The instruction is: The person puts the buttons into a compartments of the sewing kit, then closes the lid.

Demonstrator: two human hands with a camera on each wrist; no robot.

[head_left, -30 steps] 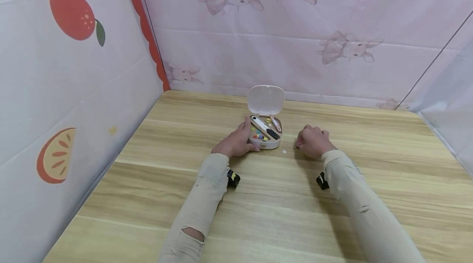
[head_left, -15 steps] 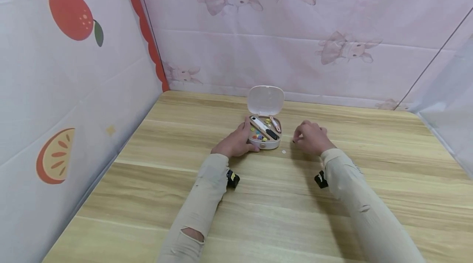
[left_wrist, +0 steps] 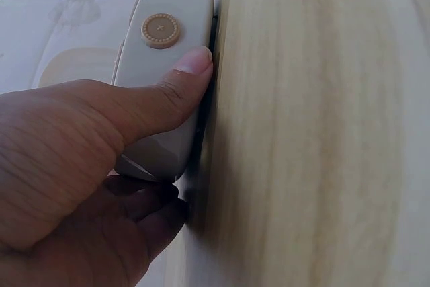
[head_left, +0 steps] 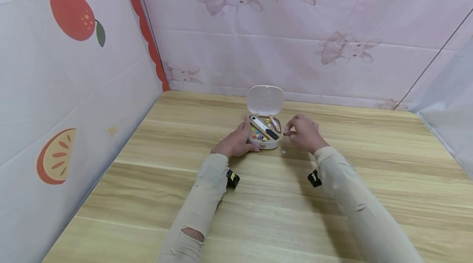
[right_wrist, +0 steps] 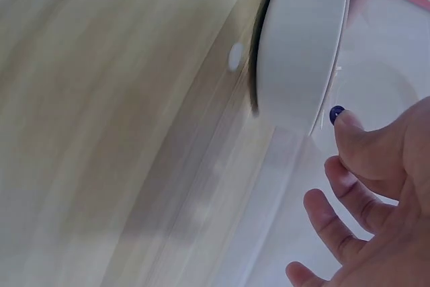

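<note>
A small white sewing box [head_left: 263, 145] stands on the table with its clear lid [head_left: 265, 101] raised at the back. My left hand [head_left: 237, 140] holds the box by its left side; in the left wrist view the thumb [left_wrist: 193, 62] presses the front below a brown button-shaped catch [left_wrist: 160, 30]. Inside lie several coloured buttons [head_left: 257, 135], a white tool with a black end [head_left: 271, 133] and a small pink-and-white tool [head_left: 275, 124]. My right hand [head_left: 304, 133] pinches a dark blue button [right_wrist: 336, 114] close beside the box's right rim.
A small white button [head_left: 283, 152] lies on the wooden table [head_left: 258, 213] just in front of the box's right corner. Behind the table hangs a pink rabbit-print cloth [head_left: 295, 49]; a white cloth with printed fruit [head_left: 72, 13] stands along the left.
My right hand has lifted from the table and moved left to the box's right rim with the dark blue button. The left hand and the box have stayed in place.
</note>
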